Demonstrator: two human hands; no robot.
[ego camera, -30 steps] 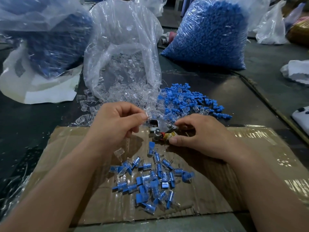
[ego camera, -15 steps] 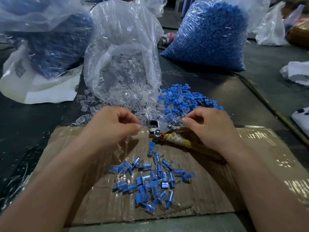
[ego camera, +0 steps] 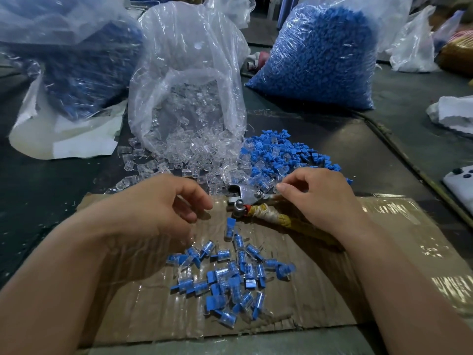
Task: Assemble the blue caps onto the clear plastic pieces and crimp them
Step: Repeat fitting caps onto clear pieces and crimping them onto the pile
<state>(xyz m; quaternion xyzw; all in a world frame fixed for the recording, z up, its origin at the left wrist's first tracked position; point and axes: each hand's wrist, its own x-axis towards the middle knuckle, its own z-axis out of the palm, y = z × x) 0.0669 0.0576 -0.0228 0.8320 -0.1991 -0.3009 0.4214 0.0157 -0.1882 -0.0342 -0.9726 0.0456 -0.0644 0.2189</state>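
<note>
Crimping pliers (ego camera: 242, 194) with a yellow-wrapped handle (ego camera: 266, 213) lie on the taped cardboard (ego camera: 384, 252). My left hand (ego camera: 163, 203) hovers just left of the jaws, fingers loosely curled, holding nothing I can see. My right hand (ego camera: 317, 198) rests over the pliers' handle. Its thumb and curled fingers meet at the near edge of the loose blue caps (ego camera: 281, 155); what they pinch is hidden. Clear plastic pieces (ego camera: 184, 157) spill from an open clear bag (ego camera: 186, 73). Several assembled blue-and-clear pieces (ego camera: 230, 278) lie on the cardboard below my hands.
A full bag of blue caps (ego camera: 322, 52) stands at the back right and another bag of blue parts (ego camera: 84, 60) at the back left on white sheeting. A white cloth (ego camera: 455, 114) and a white device (ego camera: 460, 183) sit at the right edge.
My left hand left the pliers' jaws and drew back with fingers loosened. My right hand let go of the pliers' handle and moved up to the blue caps.
</note>
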